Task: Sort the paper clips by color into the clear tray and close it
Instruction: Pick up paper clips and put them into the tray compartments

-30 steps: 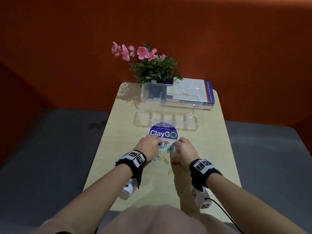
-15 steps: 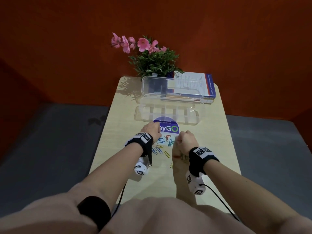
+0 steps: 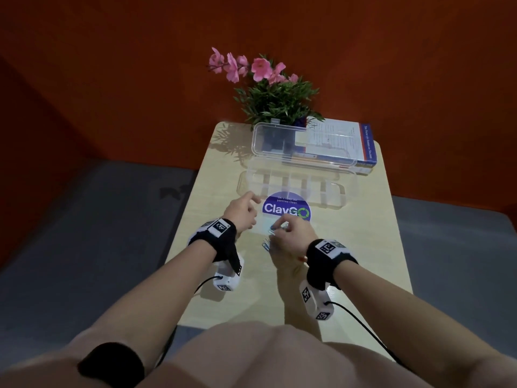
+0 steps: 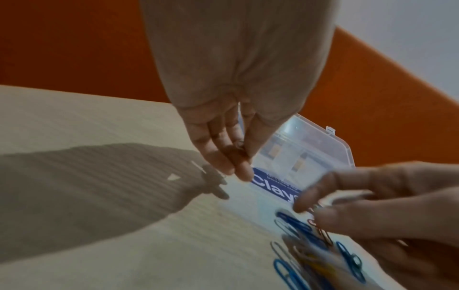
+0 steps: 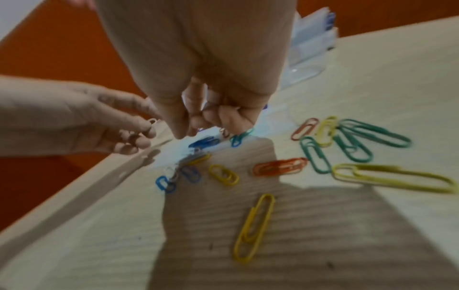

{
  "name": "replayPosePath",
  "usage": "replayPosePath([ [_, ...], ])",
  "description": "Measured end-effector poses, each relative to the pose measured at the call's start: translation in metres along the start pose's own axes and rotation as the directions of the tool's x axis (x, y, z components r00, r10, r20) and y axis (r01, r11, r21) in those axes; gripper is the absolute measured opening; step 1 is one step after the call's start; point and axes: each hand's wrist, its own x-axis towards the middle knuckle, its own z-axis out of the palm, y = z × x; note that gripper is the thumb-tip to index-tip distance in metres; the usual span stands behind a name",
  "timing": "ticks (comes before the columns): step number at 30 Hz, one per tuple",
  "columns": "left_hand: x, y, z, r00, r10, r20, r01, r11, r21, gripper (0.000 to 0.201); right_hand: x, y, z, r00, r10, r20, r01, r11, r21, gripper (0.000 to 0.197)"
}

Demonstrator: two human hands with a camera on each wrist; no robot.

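Note:
Coloured paper clips (image 5: 280, 166) in blue, yellow, green and orange lie scattered on the table; in the head view my right hand hides most of them, and only a few blue ones (image 3: 267, 245) show. The clear tray (image 3: 243, 186) stands open behind them, lid upright, compartments bare. My left hand (image 3: 243, 211) hovers near the tray's front left corner and pinches a small white clip (image 5: 152, 121). My right hand (image 3: 291, 233) curls its fingers down onto the pile beside a red clip (image 4: 320, 231). Whether it grips that clip is unclear.
A round blue ClayGo sticker (image 3: 285, 208) lies on the table (image 3: 363, 247) between the clips and the tray. A potted plant (image 3: 277, 99) with pink flowers and a book (image 3: 335, 141) stand behind the lid. Grey floor surrounds the narrow table.
My left hand has lifted off the pile and moved forward and left towards the tray. My right hand has opened from a fist and brought its fingertips down onto the clips.

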Motion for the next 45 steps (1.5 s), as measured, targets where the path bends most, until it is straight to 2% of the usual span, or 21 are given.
replayPosePath([
  [3, -0.01, -0.007, 0.0, 0.998, -0.056, 0.032, 0.058, 0.997, -0.051, 0.025, 0.004, -0.008, 0.008, 0.997, -0.073, 0.017, 0.075, 0.981, -0.18, 0.011],
  [6, -0.02, -0.013, 0.003, 0.992, -0.105, 0.066, 0.112, 0.987, -0.114, 0.025, 0.006, -0.011, 0.01, 0.991, -0.124, 0.052, 0.134, 0.917, -0.376, 0.015],
  [8, -0.024, -0.015, 0.005, 0.989, -0.118, 0.086, 0.125, 0.988, -0.087, 0.022, 0.008, -0.01, 0.01, 0.988, -0.133, 0.075, 0.152, 0.884, -0.441, 0.016],
  [10, -0.027, -0.013, 0.006, 0.988, -0.105, 0.113, 0.103, 0.994, 0.02, 0.023, 0.009, -0.007, 0.008, 0.988, -0.12, 0.093, 0.15, 0.866, -0.477, 0.017],
  [13, -0.03, -0.01, 0.009, 0.984, -0.008, 0.178, -0.054, 0.939, 0.338, 0.02, 0.006, -0.003, 0.004, 0.99, -0.09, 0.11, 0.132, 0.868, -0.478, 0.011],
  [15, -0.031, -0.009, 0.012, 0.971, 0.049, 0.235, -0.145, 0.9, 0.412, 0.024, 0.004, 0.001, 0.0, 0.995, -0.067, 0.072, 0.088, 0.934, -0.347, 0.006],
  [17, -0.03, -0.009, 0.012, 0.961, 0.072, 0.267, -0.183, 0.888, 0.422, 0.03, 0.007, 0.007, -0.005, 0.999, -0.031, -0.011, 0.029, 0.99, -0.135, 0.008],
  [20, -0.026, -0.006, 0.011, 0.951, 0.086, 0.296, -0.214, 0.875, 0.435, 0.026, 0.006, 0.016, -0.017, 0.996, 0.037, -0.082, -0.024, 0.989, 0.147, 0.014],
  [23, -0.024, -0.002, 0.009, 0.93, 0.083, 0.358, -0.251, 0.855, 0.454, 0.019, -0.002, 0.026, -0.029, 0.986, 0.147, -0.073, -0.107, 0.915, 0.388, 0.024],
  [26, -0.022, -0.001, 0.007, 0.911, 0.071, 0.406, -0.278, 0.833, 0.478, 0.015, -0.011, 0.036, -0.04, 0.97, 0.241, -0.007, -0.178, 0.737, 0.652, 0.017],
  [28, -0.021, -0.002, 0.006, 0.904, 0.062, 0.422, -0.284, 0.825, 0.488, 0.016, -0.014, 0.04, -0.044, 0.965, 0.26, 0.041, -0.207, 0.65, 0.731, 0.014],
  [30, -0.021, -0.004, 0.005, 0.898, 0.057, 0.435, -0.292, 0.817, 0.497, 0.015, -0.016, 0.04, -0.043, 0.961, 0.258, 0.094, -0.243, 0.637, 0.732, 0.015],
  [33, -0.02, -0.004, 0.003, 0.908, 0.041, 0.418, -0.264, 0.83, 0.492, 0.017, -0.016, 0.032, -0.032, 0.951, 0.252, 0.18, -0.305, 0.658, 0.688, 0.019],
  [35, -0.021, -0.002, 0.002, 0.927, 0.025, 0.373, -0.221, 0.842, 0.492, 0.019, -0.012, 0.025, -0.021, 0.96, 0.211, 0.185, -0.281, 0.739, 0.613, 0.019],
  [37, -0.022, -0.001, 0.001, 0.949, 0.019, 0.313, -0.17, 0.871, 0.462, 0.02, -0.009, 0.018, -0.01, 0.981, 0.123, 0.15, -0.176, 0.889, 0.424, 0.017],
  [39, -0.022, 0.0, 0.0, 0.969, 0.022, 0.246, -0.118, 0.917, 0.381, 0.022, -0.006, 0.012, -0.002, 0.995, 0.023, 0.099, -0.035, 0.991, 0.13, 0.006],
  [42, -0.022, 0.002, 0.0, 0.99, 0.002, 0.138, -0.034, 0.972, 0.233, 0.023, -0.004, 0.009, 0.005, 0.989, -0.101, 0.108, 0.124, 0.964, -0.234, 0.006],
  [45, -0.018, 0.005, 0.002, 0.996, -0.008, 0.089, -0.006, 0.988, 0.156, 0.031, -0.004, 0.007, 0.006, 0.983, -0.123, 0.133, 0.163, 0.919, -0.358, 0.009],
])
